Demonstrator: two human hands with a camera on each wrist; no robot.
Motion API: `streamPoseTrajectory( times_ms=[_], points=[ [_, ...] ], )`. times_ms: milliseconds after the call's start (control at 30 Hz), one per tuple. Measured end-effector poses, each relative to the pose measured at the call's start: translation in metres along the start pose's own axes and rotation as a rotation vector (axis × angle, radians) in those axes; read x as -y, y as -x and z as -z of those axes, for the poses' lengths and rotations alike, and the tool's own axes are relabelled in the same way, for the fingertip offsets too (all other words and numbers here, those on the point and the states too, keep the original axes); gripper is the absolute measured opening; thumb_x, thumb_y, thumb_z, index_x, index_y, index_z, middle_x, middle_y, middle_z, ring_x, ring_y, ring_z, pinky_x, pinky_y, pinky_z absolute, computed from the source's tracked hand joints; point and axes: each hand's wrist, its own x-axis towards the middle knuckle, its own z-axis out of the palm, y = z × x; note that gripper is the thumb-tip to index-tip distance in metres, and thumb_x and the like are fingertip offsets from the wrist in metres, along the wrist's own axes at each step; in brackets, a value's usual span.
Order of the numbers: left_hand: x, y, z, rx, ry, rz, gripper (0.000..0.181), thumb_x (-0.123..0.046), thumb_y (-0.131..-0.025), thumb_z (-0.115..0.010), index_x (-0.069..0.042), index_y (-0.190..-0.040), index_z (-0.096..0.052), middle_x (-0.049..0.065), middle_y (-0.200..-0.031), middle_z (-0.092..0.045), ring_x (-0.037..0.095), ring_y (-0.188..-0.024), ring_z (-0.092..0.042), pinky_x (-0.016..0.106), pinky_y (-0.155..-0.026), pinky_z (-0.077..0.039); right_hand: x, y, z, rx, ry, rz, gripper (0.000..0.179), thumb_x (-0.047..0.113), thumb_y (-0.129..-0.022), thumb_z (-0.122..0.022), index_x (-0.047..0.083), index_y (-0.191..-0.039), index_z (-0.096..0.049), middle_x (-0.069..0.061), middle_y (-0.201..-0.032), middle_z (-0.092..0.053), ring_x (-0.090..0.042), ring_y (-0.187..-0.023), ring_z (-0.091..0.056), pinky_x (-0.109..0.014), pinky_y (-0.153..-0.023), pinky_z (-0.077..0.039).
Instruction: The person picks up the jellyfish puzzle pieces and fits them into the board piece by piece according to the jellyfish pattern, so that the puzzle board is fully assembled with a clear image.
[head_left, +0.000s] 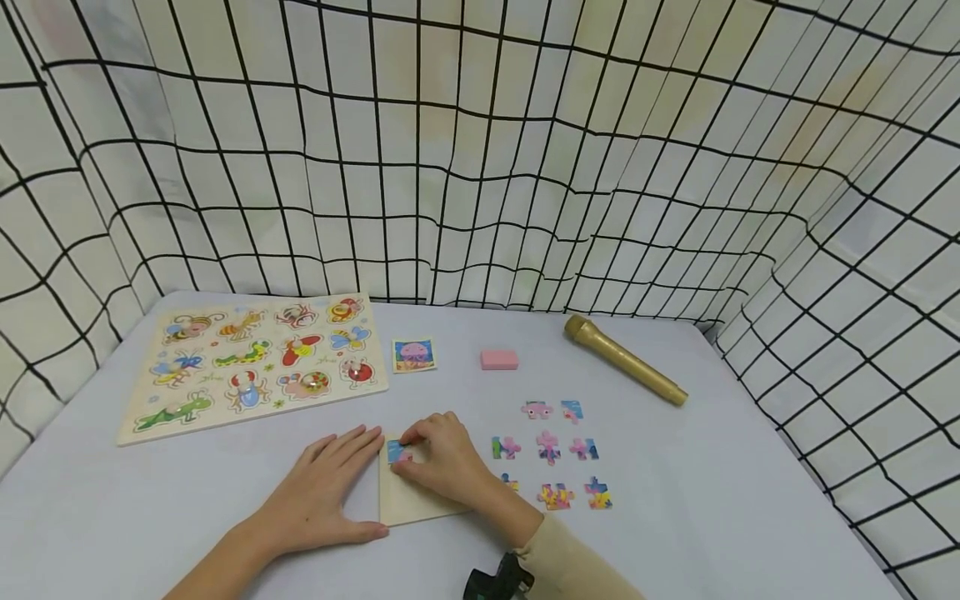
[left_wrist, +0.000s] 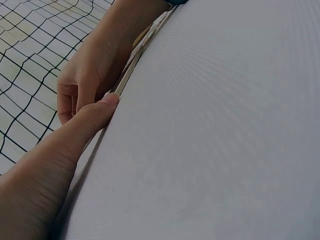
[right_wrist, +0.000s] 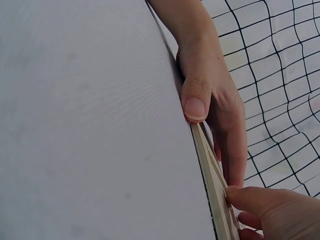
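Note:
A small light wooden puzzle board point(head_left: 423, 500) lies near the front of the table. My left hand point(head_left: 318, 496) rests at its left side, fingers straight near the top left corner and thumb at the bottom left one. In the left wrist view, the thumb point(left_wrist: 111, 98) touches the board's edge. With thumb and index finger my right hand point(head_left: 446, 462) pinches a blue and pink jigsaw piece point(head_left: 396, 452) at the board's upper left corner. Several loose jigsaw pieces, among them a pink one point(head_left: 548, 447), lie in rows to the right, one partly hidden by my right wrist.
A large wooden board with insect pictures point(head_left: 225, 364) lies at the back left. Beside it are a jellyfish picture card point(head_left: 414, 356), a pink block point(head_left: 499, 360) and a gold microphone point(head_left: 626, 360). Black netting point(head_left: 465, 175) over white cloth encloses the table's back and sides.

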Motion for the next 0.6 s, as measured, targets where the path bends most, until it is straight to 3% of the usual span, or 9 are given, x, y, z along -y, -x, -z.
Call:
streamPoseTrajectory(
  times_ms=[600],
  points=[
    [0.0, 0.0001, -0.0012, -0.035, -0.002, -0.014, 0.105, -0.079, -0.064, -0.053, -0.004, -0.135, -0.043, 0.007, -0.141, -0.04, 0.027, -0.13, -0.032, 0.049, -0.1, -0.022, -0.001, -0.0001, -0.0013, -0.047, 0.041, 0.043, 0.027, 0.034, -0.075, -0.075, 0.016, -0.094, -0.068, 0.011, -0.087, -0.059, -0.003, -0.079, -0.044, -0.013, -0.07, -0.035]
  ],
)
